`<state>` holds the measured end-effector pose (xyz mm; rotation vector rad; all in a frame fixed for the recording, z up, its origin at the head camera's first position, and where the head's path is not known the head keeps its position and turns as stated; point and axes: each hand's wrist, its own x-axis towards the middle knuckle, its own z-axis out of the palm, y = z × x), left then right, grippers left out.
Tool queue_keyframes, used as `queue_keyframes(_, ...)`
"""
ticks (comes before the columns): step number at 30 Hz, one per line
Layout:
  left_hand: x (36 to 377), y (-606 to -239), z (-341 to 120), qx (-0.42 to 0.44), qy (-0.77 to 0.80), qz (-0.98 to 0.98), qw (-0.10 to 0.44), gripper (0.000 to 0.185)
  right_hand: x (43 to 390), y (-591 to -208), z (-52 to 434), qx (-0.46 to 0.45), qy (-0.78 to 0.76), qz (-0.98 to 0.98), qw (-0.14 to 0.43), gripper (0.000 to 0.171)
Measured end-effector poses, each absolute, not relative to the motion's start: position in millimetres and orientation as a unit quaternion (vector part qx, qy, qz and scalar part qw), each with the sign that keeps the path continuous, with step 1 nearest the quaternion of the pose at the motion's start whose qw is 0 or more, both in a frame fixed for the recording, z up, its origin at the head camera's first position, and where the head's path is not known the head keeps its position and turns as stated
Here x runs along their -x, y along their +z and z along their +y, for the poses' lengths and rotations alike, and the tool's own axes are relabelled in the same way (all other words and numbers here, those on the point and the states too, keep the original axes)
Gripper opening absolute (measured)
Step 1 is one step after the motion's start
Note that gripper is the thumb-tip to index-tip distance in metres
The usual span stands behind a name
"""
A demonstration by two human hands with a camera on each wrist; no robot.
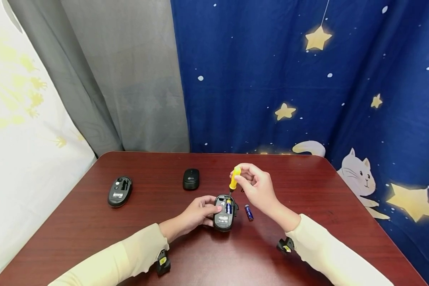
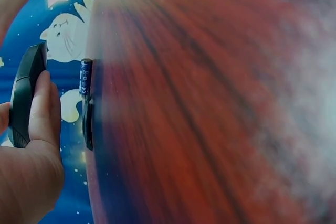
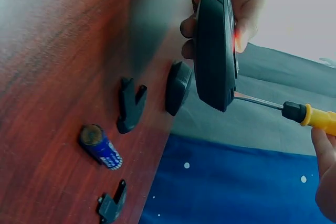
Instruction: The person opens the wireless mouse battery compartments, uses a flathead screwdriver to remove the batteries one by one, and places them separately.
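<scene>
Dark red wood-grain table [image 1: 93, 222] before grey and starry blue curtains [image 1: 307, 79].

Glossy wood table [image 1: 128, 238], matt plastic mouse [image 1: 223, 216]

Label on held mouse [image 1: 224, 212]: a pale sticker on the underside at its 6 o'clock end; print too small to read.
Label on far-left mouse [image 1: 119, 191]: a pale sticker on the upturned underside, toward 6 o'clock; print illegible.
Logo on upright black mouse [image 1: 191, 178]: a small round pale mark on its top, near the middle; no letters can be made out.
Loose battery [image 3: 100, 147]: blue wrapper with pale printing; characters unreadable in the right wrist and left wrist views.
Readable text overall: none.
</scene>
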<state>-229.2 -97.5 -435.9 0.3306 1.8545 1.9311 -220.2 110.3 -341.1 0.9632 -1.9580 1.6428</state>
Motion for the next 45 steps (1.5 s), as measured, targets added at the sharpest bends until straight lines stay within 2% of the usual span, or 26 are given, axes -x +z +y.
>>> queue_keyframes(7, 228.1, -435.5, -99.0, -0.127, 0.698, 0.668, 0.225, 0.043, 244.7, -350.1, 116.1, -0.28, 0.628, -0.707, 0.166, 0.016)
queue_keyframes(18, 221.1, -437.0, -98.6, -0.143, 0.698, 0.66, 0.238, 0.041, 280.5, -350.7, 121.1, -0.109, 0.689, -0.716, 0.027, 0.018)
queue_keyframes(28, 219.5, -433.8, -101.6, -0.173, 0.696, 0.65, 0.252, 0.042, 293.9, -366.9, 124.3, -0.002, 0.708, -0.705, -0.047, 0.018)
queue_keyframes(31, 220.1, -434.6, -102.1, -0.168, 0.702, 0.645, 0.25, 0.041, 293.0, -368.0, 125.3, 0.003, 0.716, -0.697, -0.042, 0.02)
queue_keyframes(35, 221.4, -436.2, -100.9, -0.155, 0.711, 0.64, 0.247, 0.039, 287.0, -364.8, 127.0, -0.025, 0.72, -0.694, -0.008, 0.023)
queue_keyframes(42, 224.9, -434.3, -100.8, -0.138, 0.721, 0.633, 0.245, 0.036, 266.4, -356.4, 129.4, -0.177, 0.714, -0.67, 0.098, 0.023)
queue_keyframes(45, 225.5, -433.8, -101.9, -0.135, 0.72, 0.635, 0.243, 0.036, 257.5, -355.3, 127.5, -0.247, 0.697, -0.663, 0.121, 0.023)
